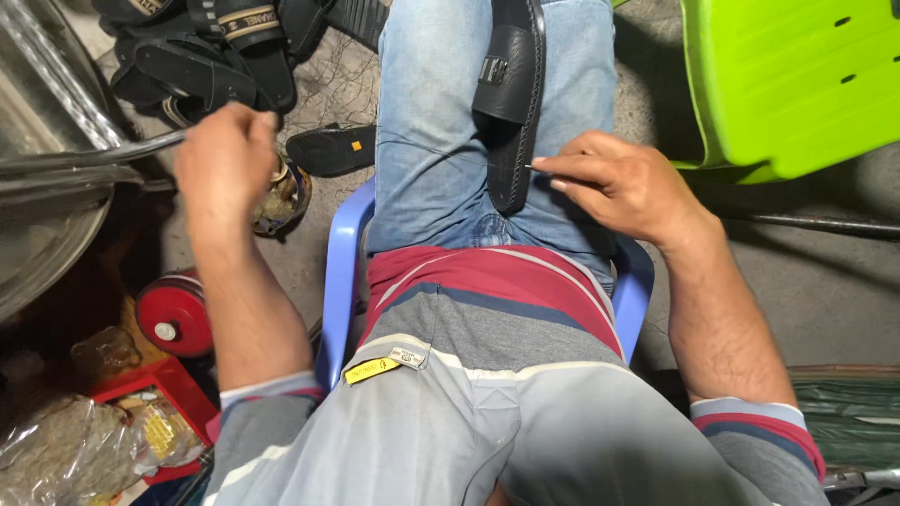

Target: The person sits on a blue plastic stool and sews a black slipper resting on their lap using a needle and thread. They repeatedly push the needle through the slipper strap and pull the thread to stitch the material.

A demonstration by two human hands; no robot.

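Note:
A black sandal point(511, 94) lies sole-edge up along my right thigh on my blue jeans. My right hand point(619, 183) rests beside it, thumb and forefinger pinched on a thin needle point(536, 170) at the sandal's stitched edge. My left hand point(225, 155) is raised out to the left, fingers closed, above a small open tin point(286, 197) on the floor. Whether it holds a thread I cannot tell.
I sit on a blue plastic chair point(342, 272). Several black sandals point(211, 52) lie piled on the floor ahead-left, one more sandal point(333, 150) by the chair. A green plastic stool point(797, 84) stands at the right, a metal basin point(47, 178) at the left, red containers point(173, 314) below it.

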